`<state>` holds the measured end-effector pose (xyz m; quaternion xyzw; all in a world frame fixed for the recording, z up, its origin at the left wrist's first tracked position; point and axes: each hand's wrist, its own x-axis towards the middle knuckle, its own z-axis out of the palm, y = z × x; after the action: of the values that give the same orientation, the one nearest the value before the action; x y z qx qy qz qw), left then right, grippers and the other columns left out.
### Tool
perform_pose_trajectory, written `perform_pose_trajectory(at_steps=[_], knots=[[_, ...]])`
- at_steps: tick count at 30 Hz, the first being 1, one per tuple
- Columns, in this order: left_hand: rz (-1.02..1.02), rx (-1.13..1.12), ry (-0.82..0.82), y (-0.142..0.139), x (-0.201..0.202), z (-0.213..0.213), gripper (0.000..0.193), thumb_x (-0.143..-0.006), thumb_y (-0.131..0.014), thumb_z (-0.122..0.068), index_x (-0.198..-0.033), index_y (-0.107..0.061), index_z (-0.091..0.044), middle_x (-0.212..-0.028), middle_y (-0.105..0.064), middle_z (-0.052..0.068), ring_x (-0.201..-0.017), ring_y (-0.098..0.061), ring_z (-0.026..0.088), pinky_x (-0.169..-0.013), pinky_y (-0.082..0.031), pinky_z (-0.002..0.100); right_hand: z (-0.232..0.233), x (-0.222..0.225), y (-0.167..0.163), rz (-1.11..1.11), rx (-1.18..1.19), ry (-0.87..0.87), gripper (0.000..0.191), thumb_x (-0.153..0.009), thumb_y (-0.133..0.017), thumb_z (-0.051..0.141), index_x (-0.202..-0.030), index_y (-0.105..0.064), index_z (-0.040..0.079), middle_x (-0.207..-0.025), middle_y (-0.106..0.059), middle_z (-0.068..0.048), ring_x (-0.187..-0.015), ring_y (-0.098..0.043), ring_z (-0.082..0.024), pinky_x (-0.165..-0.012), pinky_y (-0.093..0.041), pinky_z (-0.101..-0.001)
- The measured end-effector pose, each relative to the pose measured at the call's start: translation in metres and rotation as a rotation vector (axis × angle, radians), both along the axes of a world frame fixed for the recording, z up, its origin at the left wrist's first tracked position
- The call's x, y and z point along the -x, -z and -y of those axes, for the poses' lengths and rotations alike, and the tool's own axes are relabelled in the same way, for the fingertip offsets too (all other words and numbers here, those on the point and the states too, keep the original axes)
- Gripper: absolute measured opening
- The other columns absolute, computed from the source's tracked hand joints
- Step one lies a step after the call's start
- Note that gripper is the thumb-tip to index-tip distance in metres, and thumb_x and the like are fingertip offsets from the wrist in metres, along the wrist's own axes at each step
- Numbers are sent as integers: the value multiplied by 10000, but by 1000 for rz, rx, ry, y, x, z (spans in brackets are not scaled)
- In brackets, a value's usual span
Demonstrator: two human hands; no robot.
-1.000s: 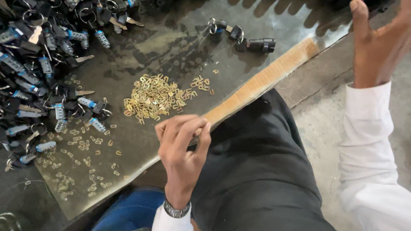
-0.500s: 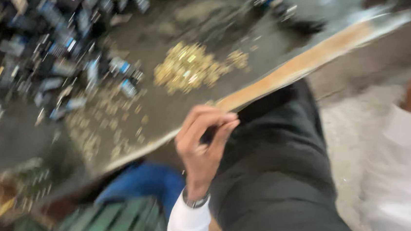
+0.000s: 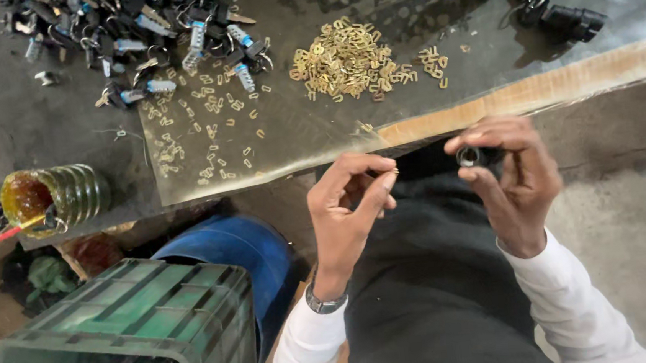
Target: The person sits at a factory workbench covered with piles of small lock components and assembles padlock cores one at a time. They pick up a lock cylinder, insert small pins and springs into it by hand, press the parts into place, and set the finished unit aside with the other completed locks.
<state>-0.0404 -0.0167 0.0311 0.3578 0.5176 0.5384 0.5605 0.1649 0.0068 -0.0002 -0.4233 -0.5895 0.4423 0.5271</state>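
Black lock cylinder (image 3: 473, 156) pinched in right hand (image 3: 509, 182) grip, left hand (image 3: 345, 214) beside

What my left hand (image 3: 348, 210) pinches is too small to make out — only a thin sliver shows at the fingertips. My right hand (image 3: 503, 179) covers most of the small dark round part (image 3: 468, 156); just its ringed end peeks out. The key pile (image 3: 135, 35) runs off the top edge, the green crate (image 3: 142, 319) off the bottom — its contents are a dark blur. Both my sleeves are cut off too.
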Motion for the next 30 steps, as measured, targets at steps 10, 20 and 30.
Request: perform_pose_trajectory(at_steps=[10,20,30], knots=[[-80,-69,-72,1,10,0,74,-952,-697,24,-1025,-701,15,-1011,-709,31,-751,-649,64,-679,-525,211,-60,-4,-21,163,-167,166,287,-1160,-735,118,-1307,-515,4,-1254,-633,-112,-1155,-676,-214,-1039,-542,-297],[-289,-147,-220,-17,47,-10,57,-964,-690,-9,-1021,-682,-5,-962,-689,9,-745,-655,57,-679,-524,206,-66,-11,-16,573,-292,185,192,-1117,-665,109,-1244,-625,-29,-1242,-667,-118,-1155,-649,-265,-1041,-506,-306],[-1033,-362,-346,-24,103,-63,110,-927,-752,-44,-1014,-694,-79,-1247,-659,38,-1134,-671,206,-980,-531,339,-63,-20,-11,689,-445,265,376,-1088,-725,187,-1376,-586,-10,-1416,-636,-131,-1384,-596,-336,-1235,-455,-409]])
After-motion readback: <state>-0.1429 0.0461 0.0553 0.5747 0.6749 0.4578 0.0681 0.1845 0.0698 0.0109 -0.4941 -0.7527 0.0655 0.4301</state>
